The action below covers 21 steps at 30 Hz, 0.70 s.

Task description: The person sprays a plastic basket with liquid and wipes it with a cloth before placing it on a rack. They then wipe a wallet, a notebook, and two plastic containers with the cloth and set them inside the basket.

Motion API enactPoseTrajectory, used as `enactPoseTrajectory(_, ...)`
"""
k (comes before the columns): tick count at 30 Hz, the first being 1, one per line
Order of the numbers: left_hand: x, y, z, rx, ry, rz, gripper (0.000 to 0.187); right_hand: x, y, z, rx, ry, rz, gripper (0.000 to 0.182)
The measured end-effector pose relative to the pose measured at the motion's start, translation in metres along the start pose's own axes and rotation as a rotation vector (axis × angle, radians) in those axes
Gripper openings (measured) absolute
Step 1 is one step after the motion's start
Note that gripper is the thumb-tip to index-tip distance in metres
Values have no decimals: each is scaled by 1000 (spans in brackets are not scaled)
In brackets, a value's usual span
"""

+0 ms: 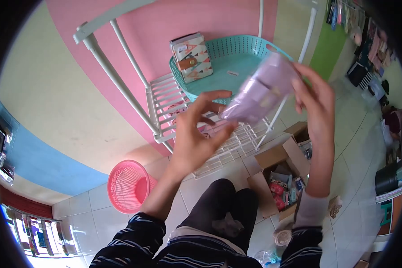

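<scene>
My right hand [316,96] grips the upper right end of a lilac, shiny, flat packet [265,89], which looks like a wallet in clear plastic and is blurred by motion. The packet is tilted, its lower end pointing at my left hand [196,127]. That hand has its fingers and thumb spread apart, with the fingertips right at the packet's lower corner. Behind them, a turquoise plastic basket [223,82] rests on the white rack's top shelf. A patterned wallet [192,58] with a brown snap strap stands upright inside the basket, at its left.
White rack posts [116,67] rise around the basket. A pink bin [128,185] stands on the tiled floor at left. Below right is an open cardboard box [263,196] of small packaged goods. Clear plastic [268,258] lies near my right sleeve.
</scene>
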<state>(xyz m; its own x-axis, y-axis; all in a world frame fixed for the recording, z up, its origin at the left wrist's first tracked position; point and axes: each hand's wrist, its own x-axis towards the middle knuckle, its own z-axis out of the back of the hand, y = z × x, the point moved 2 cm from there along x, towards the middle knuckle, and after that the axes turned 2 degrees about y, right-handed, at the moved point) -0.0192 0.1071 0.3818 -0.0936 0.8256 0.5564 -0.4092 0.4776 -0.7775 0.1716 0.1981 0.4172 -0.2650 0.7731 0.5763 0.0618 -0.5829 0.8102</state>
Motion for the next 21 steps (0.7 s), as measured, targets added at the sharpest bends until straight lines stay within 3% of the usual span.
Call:
enactPoseTrajectory(3,32,8,11,56,-155,37,34,66,19,-37,-135,215,179,23)
enactPoseTrajectory(6,48,23,21,12,-284,43,34,96,19,-60,-1,238,235,23)
enactPoseTrajectory(13,68,55,35,615,-536,-116,25,138,-18,-97,-96,354,158,20)
enactPoseTrajectory(15,73,62,40,745,-534,93,25,143,-34,-108,-125,436,4,19)
enactPoseTrajectory(16,75,61,43,745,-541,90,25,146,-39,-113,-126,439,10,19)
enactPoseTrajectory(18,80,63,46,769,-441,318,32,150,-54,-124,-123,474,-137,20)
enactPoseTrajectory(21,90,65,49,932,-424,444,45,156,-69,-137,-160,491,-128,20)
